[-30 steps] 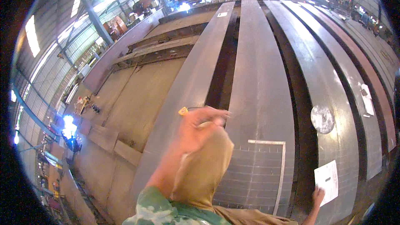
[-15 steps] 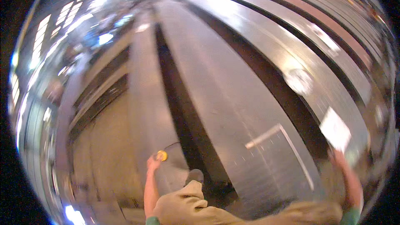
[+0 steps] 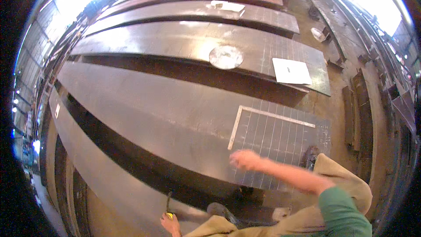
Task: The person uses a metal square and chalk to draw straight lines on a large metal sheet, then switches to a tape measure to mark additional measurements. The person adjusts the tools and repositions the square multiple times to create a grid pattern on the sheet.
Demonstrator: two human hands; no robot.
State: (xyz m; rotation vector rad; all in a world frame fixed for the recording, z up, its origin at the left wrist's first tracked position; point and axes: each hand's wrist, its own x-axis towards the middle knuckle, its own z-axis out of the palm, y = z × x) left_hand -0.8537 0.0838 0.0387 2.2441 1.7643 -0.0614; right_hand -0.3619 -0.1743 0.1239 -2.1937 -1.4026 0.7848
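Observation:
In my left hand (image 3: 172, 225), low in the view, is a yellow tape measure (image 3: 170, 215), with a thin dark strip (image 3: 169, 199) standing up beside it. My right hand (image 3: 246, 160) reaches across from the right over a grey steel beam (image 3: 175, 109). Motion smears its fingers, so whether they hold anything cannot be made out. Just beyond that hand a metal L-shaped square (image 3: 277, 116) lies flat on the beam. One end of its short arm is close to my fingers, and pale parallel lines run across the steel under it.
A white paper sheet (image 3: 291, 71) and a shiny round disc (image 3: 226, 57) rest on the neighbouring beam (image 3: 166, 39). Dark gaps separate the beams. My shoes (image 3: 310, 157) show near the beam edges. Steel sections (image 3: 362, 105) lie on the floor at right.
The view has swung to the right. My right hand has left the paper's edge and come over the beam near the square. The tape measure is still in my left hand.

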